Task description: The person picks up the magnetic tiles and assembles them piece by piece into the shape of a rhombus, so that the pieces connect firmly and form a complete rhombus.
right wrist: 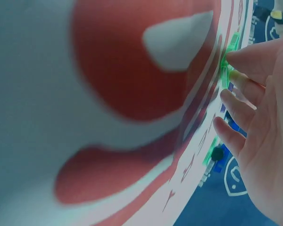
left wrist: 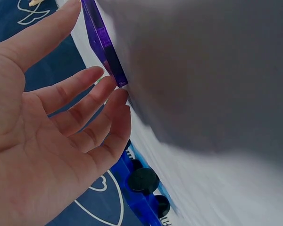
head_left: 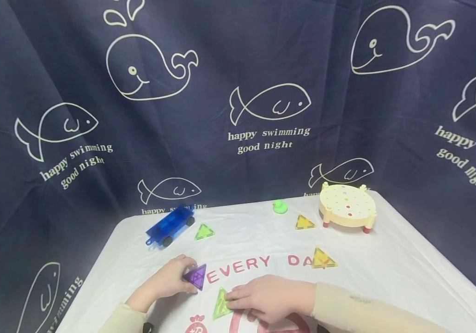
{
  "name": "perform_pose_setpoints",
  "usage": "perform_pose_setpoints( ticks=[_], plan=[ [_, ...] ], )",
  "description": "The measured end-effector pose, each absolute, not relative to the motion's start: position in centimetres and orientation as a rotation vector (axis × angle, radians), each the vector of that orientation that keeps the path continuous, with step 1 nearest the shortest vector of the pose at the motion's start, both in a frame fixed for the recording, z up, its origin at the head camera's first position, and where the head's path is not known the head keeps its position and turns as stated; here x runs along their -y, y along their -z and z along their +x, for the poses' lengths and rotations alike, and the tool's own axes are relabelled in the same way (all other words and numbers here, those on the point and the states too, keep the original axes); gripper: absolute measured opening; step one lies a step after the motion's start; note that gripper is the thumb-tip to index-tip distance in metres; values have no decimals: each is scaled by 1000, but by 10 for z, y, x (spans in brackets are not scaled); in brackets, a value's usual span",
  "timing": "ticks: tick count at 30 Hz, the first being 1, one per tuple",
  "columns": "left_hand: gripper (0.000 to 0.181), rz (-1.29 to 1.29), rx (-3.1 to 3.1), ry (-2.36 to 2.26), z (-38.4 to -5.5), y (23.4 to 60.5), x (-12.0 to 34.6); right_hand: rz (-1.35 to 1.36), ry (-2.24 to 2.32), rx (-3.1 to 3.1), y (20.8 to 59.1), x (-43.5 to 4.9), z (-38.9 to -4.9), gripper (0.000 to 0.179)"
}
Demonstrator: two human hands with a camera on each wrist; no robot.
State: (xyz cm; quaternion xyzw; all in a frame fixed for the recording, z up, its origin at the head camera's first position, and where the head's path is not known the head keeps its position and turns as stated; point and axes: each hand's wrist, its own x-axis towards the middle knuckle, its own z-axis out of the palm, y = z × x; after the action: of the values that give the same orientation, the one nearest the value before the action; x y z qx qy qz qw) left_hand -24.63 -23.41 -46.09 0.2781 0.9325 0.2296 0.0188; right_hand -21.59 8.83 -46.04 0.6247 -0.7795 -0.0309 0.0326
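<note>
My left hand (head_left: 174, 279) pinches a see-through purple triangle magnetic tile (head_left: 198, 277) between thumb and fingers, standing on edge close over the cloth. The left wrist view shows the tile's thin side (left wrist: 104, 42) at the thumb tip, with the other fingers bent behind it. To its right, my right hand (head_left: 273, 296) has thumb and a fingertip on a light green triangle magnetic tile (head_left: 222, 303). In the right wrist view this green tile (right wrist: 225, 70) lies at those fingertips, while the other fingers (right wrist: 236, 110) are spread beside it.
On the white printed tablecloth (head_left: 246, 236), a blue wheeled car base (head_left: 171, 224) and a green triangle tile (head_left: 204, 231) are back left. Two yellow tiles, one farther back (head_left: 304, 222) and one nearer (head_left: 323, 259), lie right. A green duck (head_left: 280, 206) and a cream pegged stool (head_left: 347, 206) stand behind.
</note>
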Motion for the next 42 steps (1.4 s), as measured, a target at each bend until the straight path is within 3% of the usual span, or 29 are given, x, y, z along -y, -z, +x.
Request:
perform_pose_setpoints(
  ticks=[14,35,42],
  plan=[
    [49,770,-2903,-680,-247,463,227,1842,-12,2481,457,-125,-228,57],
    [45,647,-2956,-678,-243,468,223,1563,-163,2795,459,-152,-246,56],
    [46,586,-2988,-755,-243,467,217,1443,-451,2898,461,-150,-255,57]
  ],
)
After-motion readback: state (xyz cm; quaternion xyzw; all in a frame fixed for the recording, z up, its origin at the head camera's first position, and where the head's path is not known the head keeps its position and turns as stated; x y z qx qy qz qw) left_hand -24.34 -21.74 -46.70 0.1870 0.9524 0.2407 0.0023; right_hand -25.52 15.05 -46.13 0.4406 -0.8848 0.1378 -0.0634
